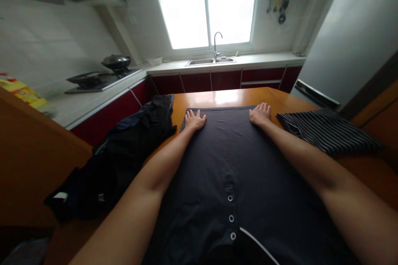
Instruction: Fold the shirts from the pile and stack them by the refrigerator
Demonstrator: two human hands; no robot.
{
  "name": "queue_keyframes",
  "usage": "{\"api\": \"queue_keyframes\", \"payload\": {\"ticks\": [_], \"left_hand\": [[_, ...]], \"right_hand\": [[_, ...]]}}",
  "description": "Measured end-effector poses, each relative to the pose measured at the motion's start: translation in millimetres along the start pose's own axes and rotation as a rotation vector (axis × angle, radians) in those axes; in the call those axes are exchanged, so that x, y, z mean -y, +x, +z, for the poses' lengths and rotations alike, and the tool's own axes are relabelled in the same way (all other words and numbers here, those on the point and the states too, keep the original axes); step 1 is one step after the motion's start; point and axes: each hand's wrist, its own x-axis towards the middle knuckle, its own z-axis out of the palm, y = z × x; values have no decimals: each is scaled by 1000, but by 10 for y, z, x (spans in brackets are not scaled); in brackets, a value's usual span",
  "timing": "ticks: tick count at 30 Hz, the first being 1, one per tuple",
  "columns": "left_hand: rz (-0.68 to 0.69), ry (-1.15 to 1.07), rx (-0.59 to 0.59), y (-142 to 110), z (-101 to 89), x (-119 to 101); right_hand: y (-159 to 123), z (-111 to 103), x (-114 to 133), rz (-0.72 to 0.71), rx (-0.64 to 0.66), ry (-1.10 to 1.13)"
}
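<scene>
A dark grey buttoned shirt [217, 153] lies spread flat over the wooden table [199, 98], its hem toward the far side. Several pale ring-like buttons run down its middle near me. My left hand [195, 120] rests flat on the shirt's far left corner with fingers spread. At the far right corner my right hand [260, 114] presses down, fingers stretched out, partly over the cloth's edge. Neither hand grips anything. A pale curved line crosses the lower part of the shirt; what it is I cannot tell.
To the left lies a heap of dark clothes [133, 149]. A black garment with white stripes [329, 130] lies folded at the right. Beyond the table are a counter with a sink [214, 61], a stove with a wok [116, 61], and a grey refrigerator [348, 45] at right.
</scene>
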Motion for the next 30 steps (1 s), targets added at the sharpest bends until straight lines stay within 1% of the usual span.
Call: {"api": "queue_keyframes", "payload": {"ticks": [2,3,4,6,9,11,14,16,18,20,22,24,26,27,28,29,30], "left_hand": [[3,1,-14,-8,-6,0],[4,5,-19,-10,-8,4],[5,9,-21,-11,-9,8],[12,15,-21,-11,-10,13],[4,15,-15,-7,-8,7],[-10,13,-11,-3,-4,-3],[-15,7,-12,-1,4,-19],[-10,3,-15,-4,6,-21],[-9,4,-15,-10,-1,-11],[-11,8,-15,-18,-22,8],[1,25,-38,-32,-54,9],[63,74,-89,-65,-78,-49],[194,122,-138,-125,-68,-185],[283,120,-131,-164,-45,-273],[373,98,-100,-203,-12,-362],[449,62,-53,-235,24,-437],[508,23,-1,-256,60,-486]], "right_hand": [[-158,30,164,-103,-7,45],[-222,50,232,-130,2,78],[-266,69,285,-126,1,105],[-280,89,334,-34,-24,127],[-138,73,283,139,-59,108],[-6,58,214,181,-59,100],[142,55,113,189,-43,99],[189,53,48,186,-17,102],[190,35,-2,174,1,105],[128,-1,5,150,-48,95],[-11,-31,120,59,-136,74],[-221,-29,357,-115,-161,67],[-461,15,668,-301,-76,94],[-572,48,820,-402,-31,122],[-664,84,949,-505,0,146],[-729,116,1040,-577,25,165],[-761,140,1081,-630,49,177]]}}
